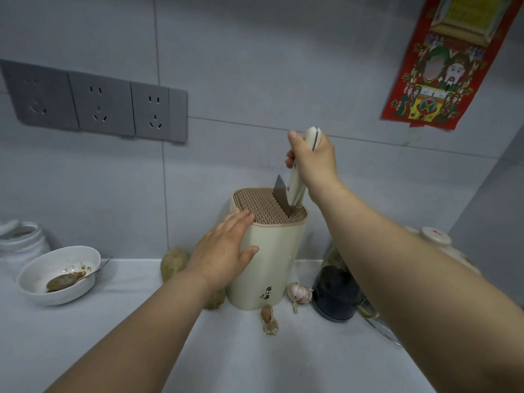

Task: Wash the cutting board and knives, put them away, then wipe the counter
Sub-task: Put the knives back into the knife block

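Head view: fingers of the right hand are curled tight round the cream handle of a knife, thumb up along the handle. The knife leans, its grey blade sunk partway into the honeycomb top of a cream knife block just below those fingers.

The left hand lies flat against the block's left side. Its fingers are straight and together, reaching the top rim, with the thumb spread across the front.

Just behind the left hand a potato sits on the pale worktop. Near the block's foot, below the right fingers, lie a garlic bulb and a loose garlic clove, with a dark jar beside them under the right forearm.

Well to the left of the left fingers a white bowl holds a spoon in brown sauce. On the wall, grey sockets sit up left of the fingers and a red poster up right.
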Demonstrator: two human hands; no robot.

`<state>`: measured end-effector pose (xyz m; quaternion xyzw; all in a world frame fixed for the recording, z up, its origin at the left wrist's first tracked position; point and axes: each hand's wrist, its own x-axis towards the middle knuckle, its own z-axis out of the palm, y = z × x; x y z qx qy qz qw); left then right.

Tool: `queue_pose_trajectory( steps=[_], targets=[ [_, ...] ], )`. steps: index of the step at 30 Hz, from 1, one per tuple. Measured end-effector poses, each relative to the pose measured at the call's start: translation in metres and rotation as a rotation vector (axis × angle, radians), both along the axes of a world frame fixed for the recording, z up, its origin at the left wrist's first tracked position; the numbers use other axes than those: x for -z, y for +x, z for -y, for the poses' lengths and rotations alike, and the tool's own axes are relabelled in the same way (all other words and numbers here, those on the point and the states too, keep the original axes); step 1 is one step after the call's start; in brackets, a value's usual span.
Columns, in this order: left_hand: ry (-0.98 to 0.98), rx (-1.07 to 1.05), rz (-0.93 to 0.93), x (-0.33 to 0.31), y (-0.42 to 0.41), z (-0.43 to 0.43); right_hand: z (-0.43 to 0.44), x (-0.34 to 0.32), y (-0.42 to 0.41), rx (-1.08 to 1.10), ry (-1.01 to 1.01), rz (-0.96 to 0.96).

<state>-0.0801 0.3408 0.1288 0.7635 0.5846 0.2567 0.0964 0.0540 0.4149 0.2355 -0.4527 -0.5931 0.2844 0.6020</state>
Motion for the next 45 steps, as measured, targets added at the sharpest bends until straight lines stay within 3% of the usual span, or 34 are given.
queue_pose_trajectory(
  steps=[18, 22, 30, 37, 45],
  targets=[
    [-0.028, -0.017, -0.067, 0.001, 0.001, 0.004, 0.015, 0.013, 0.016, 0.059, -0.269, 0.373],
    [-0.002, -0.028, -0.093, -0.004, 0.003, 0.008, 0.048, 0.002, 0.029, 0.123, -0.185, 0.358],
    [0.159, -0.080, 0.111, 0.005, 0.035, 0.039, 0.154, 0.021, 0.099, 0.105, -0.306, 0.536],
    [0.161, 0.223, 0.094, 0.015, 0.118, 0.125, 0.286, 0.047, 0.184, 0.164, -0.489, 0.645],
    [0.002, 0.673, 0.168, 0.058, 0.263, 0.283, 0.482, 0.069, 0.308, 0.257, -0.717, 0.565]
  ],
)
